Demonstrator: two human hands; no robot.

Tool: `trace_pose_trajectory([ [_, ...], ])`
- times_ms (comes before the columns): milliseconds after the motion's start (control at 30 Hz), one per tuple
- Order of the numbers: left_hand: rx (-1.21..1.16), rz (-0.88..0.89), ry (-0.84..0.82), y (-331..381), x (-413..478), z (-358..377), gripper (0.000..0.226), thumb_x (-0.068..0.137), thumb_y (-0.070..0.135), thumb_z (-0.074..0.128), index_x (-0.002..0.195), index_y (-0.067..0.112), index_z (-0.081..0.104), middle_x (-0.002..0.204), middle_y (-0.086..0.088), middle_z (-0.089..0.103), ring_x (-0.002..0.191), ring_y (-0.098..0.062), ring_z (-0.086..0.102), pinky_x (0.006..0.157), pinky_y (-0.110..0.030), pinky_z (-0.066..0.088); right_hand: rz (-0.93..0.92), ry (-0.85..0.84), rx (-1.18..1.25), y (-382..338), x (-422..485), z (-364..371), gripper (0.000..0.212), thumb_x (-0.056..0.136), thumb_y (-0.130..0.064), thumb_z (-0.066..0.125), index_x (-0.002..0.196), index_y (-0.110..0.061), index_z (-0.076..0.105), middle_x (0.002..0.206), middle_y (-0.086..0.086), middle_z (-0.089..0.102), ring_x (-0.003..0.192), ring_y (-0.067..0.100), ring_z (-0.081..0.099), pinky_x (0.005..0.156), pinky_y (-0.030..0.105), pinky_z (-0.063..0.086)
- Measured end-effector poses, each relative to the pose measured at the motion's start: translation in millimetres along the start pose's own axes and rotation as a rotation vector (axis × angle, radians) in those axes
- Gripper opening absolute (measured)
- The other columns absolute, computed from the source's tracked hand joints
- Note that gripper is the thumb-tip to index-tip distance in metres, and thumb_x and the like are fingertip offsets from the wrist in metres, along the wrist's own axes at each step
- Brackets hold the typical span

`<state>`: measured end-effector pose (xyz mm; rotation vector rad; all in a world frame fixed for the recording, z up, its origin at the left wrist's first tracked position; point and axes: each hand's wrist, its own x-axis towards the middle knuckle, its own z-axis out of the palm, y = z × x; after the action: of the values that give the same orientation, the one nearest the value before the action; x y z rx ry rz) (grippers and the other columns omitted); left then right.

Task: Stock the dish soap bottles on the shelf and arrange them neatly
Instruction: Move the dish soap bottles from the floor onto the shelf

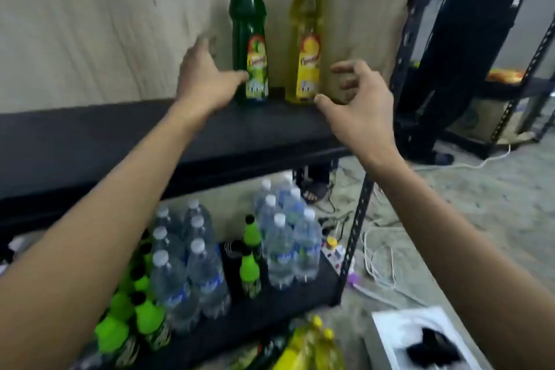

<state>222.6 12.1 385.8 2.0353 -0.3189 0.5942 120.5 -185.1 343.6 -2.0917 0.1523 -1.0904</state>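
Two dish soap bottles stand upright at the back right of the black shelf (150, 135): a dark green one (248, 27) and, a short gap to its right, a yellow one (307, 24). My left hand (204, 78) is open beside the green bottle, thumb tip touching its label near the base. My right hand (357, 102) hovers open just right of the yellow bottle, thumb close to its base, fingers curled and holding nothing. More yellow and green soap bottles (303, 348) lie at the bottom edge, partly cut off.
On the lower shelf stand several clear water bottles (192, 264) and green-capped bottles (250, 264). A white box (420, 339) sits on the floor at right, with cables (378, 249) and a power strip. Another black rack (510, 69) stands at right, a person's foot behind the shelf.
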Motion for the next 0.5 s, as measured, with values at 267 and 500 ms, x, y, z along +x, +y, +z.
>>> trace_pose_trajectory([
  [267,-0.046,-0.261,-0.597,-128.1,-347.0,45.9,0.03,0.08,0.01,0.076,0.098,0.031,0.066,0.09,0.009,0.069,0.07,-0.006,0.067,0.071,-0.023,0.052,0.891,-0.777,-0.22,195.4,-326.3,5.2,0.024,0.073,-0.021,0.082,0.092,-0.02,0.067,0.085,0.002,0.067,0.08,0.016,0.063,0.067,0.022,0.051],
  [500,0.429,-0.515,-1.003,-269.2,-440.7,168.0,0.05,0.078,0.006,0.065,0.126,0.018,0.058,0.13,-0.003,0.061,0.119,-0.02,0.059,0.099,-0.031,0.048,1.247,-0.865,-0.36,286.7,-417.0,49.0,0.071,0.075,-0.04,0.081,0.134,-0.01,0.053,0.131,0.015,0.064,0.121,0.031,0.061,0.096,0.034,0.051],
])
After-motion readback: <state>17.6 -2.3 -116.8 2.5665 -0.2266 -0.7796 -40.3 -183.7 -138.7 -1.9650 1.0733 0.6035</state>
